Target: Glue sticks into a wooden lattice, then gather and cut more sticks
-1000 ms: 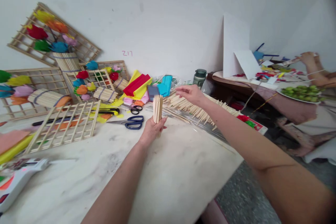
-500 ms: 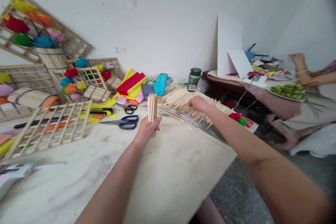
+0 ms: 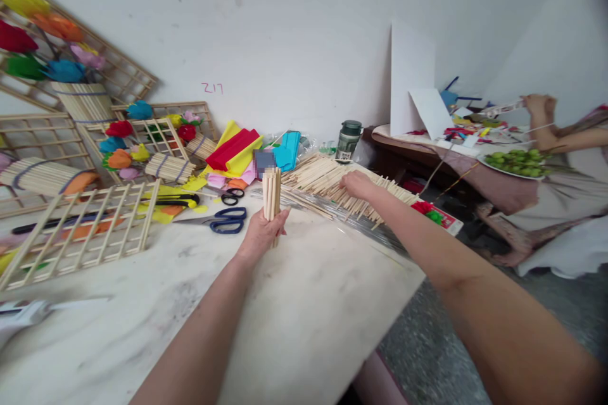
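Observation:
My left hand (image 3: 262, 233) is wrapped round a bundle of thin wooden sticks (image 3: 271, 193), held upright just above the marble-patterned table (image 3: 304, 304). To the right, a wide pile of loose wooden sticks (image 3: 311, 172) lies on clear plastic. My right hand (image 3: 357, 185) is down at this pile with its fingers curled together; their tips, and anything between them, are hidden. Left of the bundle lie blue-handled scissors (image 3: 228, 220) and a smaller black-handled pair (image 3: 232, 195).
Stick lattices (image 3: 85, 231) and stick pots of paper flowers (image 3: 80, 101) fill the left side. A glue gun (image 3: 28, 316) lies at front left. Coloured paper (image 3: 235, 149) and a dark green bottle (image 3: 349, 141) stand along the wall. At right, another person's hands (image 3: 539, 104) are above a second table.
The view has turned slightly, shifting everything a little left. My left hand still holds the bundle, and my right hand stays at the stick pile with little visible movement.

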Demonstrator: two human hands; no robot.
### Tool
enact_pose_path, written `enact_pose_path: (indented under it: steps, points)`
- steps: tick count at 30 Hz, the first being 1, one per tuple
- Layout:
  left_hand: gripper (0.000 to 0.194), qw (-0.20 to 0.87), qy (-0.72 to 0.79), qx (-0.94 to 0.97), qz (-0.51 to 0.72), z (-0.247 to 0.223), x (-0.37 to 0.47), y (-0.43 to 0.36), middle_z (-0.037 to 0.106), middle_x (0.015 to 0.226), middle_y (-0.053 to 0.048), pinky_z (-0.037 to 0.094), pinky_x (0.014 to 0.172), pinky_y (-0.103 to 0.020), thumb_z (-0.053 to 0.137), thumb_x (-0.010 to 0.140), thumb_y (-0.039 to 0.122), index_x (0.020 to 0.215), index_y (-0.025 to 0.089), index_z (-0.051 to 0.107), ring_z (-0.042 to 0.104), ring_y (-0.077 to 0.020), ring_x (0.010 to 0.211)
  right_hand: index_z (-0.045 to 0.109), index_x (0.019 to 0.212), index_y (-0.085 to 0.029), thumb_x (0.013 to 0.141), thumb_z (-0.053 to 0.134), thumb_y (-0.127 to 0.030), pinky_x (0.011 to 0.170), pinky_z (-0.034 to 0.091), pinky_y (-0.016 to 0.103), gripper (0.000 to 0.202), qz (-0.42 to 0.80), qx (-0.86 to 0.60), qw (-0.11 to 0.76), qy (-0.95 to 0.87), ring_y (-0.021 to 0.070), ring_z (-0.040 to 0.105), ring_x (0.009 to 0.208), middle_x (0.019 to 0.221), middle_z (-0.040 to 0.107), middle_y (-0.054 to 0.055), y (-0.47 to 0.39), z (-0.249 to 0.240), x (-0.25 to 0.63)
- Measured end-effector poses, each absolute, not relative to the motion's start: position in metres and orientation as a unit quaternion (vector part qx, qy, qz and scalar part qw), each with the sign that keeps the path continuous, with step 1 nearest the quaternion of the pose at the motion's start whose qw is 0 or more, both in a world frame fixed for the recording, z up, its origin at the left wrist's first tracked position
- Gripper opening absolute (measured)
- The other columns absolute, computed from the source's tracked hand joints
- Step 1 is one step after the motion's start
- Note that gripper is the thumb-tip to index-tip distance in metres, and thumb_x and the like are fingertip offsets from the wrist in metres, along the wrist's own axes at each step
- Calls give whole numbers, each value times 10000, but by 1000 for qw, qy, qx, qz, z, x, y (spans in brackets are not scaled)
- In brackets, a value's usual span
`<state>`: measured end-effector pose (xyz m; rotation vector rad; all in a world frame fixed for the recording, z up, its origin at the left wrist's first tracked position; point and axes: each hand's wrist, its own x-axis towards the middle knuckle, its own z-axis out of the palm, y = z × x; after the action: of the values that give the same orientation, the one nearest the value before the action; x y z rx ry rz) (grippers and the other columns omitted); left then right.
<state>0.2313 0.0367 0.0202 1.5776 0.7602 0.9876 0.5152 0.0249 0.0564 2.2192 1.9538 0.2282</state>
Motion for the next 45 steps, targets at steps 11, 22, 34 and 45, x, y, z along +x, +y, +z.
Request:
enact_pose_path:
  steps: [11,22,34,45]
  points:
    - [357,528,334,666,408,22,231,35,432,439,45,433,477,-226,593,661,478,546,181,432,488,-105,441,642,1047,-112,777,464,-124,826,363,283,323,78,749,92,652,232,543,1005,1088,598,195,21,56,513]
    - [362,528,323,671,408,21,231,36,407,428,50,439,484,-228,586,663,484,534,184,428,485,-105,438,656,1020,-134,771,480,-143,806,376,262,305,72,757,103,641,210,559,961,1042,625,159,22,51,525]
    - [363,530,322,673,402,20,230,37,420,441,46,439,499,-224,575,686,466,523,182,417,476,-97,445,632,1065,-184,821,434,-147,846,379,268,316,105,722,83,678,206,521,1042,1064,606,118,34,46,522]
    - [360,528,329,676,395,20,230,37,413,449,51,440,510,-232,565,696,463,531,180,414,477,-98,454,638,987,-152,812,444,-154,765,398,250,261,123,721,93,675,200,554,979,1026,615,129,36,43,527]
